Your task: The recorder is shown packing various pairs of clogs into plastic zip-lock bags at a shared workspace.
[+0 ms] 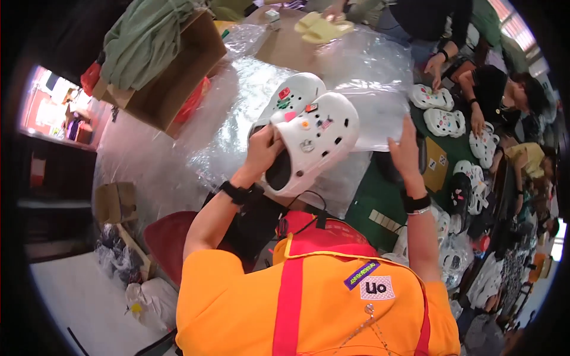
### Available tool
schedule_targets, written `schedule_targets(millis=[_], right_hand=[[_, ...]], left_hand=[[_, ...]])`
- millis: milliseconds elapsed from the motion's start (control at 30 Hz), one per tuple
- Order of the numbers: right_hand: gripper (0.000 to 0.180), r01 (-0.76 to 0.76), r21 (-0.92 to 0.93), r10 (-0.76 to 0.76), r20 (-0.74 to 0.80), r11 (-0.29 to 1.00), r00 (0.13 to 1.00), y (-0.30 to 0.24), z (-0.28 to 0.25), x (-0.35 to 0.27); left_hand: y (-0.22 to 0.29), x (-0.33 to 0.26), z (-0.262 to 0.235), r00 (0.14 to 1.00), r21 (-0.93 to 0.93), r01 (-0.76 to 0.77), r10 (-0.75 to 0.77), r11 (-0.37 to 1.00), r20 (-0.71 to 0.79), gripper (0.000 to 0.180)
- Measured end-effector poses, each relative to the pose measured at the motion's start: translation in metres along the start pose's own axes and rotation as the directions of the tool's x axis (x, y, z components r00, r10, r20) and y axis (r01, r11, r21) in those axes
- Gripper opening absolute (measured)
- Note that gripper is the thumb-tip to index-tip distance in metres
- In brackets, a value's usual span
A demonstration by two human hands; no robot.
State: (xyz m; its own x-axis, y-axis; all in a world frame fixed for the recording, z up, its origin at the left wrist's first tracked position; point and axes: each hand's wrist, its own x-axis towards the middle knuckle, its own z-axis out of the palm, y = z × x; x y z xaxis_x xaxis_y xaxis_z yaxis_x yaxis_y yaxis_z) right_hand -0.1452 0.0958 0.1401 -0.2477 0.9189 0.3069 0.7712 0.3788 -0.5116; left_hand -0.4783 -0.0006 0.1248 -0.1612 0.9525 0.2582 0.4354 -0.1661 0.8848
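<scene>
Two white clogs (332,133) with small colourful charms overlap in front of me, above the clear plastic. My left hand (261,155) is closed on their near left side, fingers hooked at the openings. The front clog hides part of the rear clog (291,95). To the right, my right hand (407,153) has its fingers stretched up and the thumb apart. It is beside the edge of a clear plastic bag (377,121); whether it touches the film is hard to make out. Both wrists wear black bands.
A cardboard box (196,71) with grey-green cloth stands at the upper left. Yellow slides (323,28) lie under another person's hand at the far side. More decorated white clogs (445,123) line the right, where other people's hands work. A red chair (169,243) is at lower left.
</scene>
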Motion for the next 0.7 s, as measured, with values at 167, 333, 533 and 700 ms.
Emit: schedule_targets(millis=[167, 333, 533, 700], right_hand=[[0.069, -0.011, 0.110, 0.004, 0.064, 0.994, 0.998, -0.010, 0.003, 0.001], [0.069, 0.087, 0.118, -0.094, 0.060, 0.989, 0.994, -0.008, 0.000, -0.003], [0.065, 0.110, 0.172, -0.131, 0.117, 0.979, 0.984, -0.003, -0.008, -0.024], [0.052, 0.216, 0.158, -0.237, 0.127, 0.963, 0.963, -0.008, -0.009, -0.042]], left_hand=[[0.044, -0.003, -0.005, 0.976, -0.246, 0.065, -0.010, 0.967, 0.216, 0.026], [0.052, 0.000, 0.021, 0.871, -0.060, -0.255, 0.256, 0.965, 0.420, 0.026], [0.033, -0.021, 0.046, 0.780, -0.346, 0.348, -0.064, 0.871, 0.623, 0.025], [0.004, -0.020, 0.065, 0.812, -0.337, 0.383, -0.140, 0.860, 0.566, 0.025]])
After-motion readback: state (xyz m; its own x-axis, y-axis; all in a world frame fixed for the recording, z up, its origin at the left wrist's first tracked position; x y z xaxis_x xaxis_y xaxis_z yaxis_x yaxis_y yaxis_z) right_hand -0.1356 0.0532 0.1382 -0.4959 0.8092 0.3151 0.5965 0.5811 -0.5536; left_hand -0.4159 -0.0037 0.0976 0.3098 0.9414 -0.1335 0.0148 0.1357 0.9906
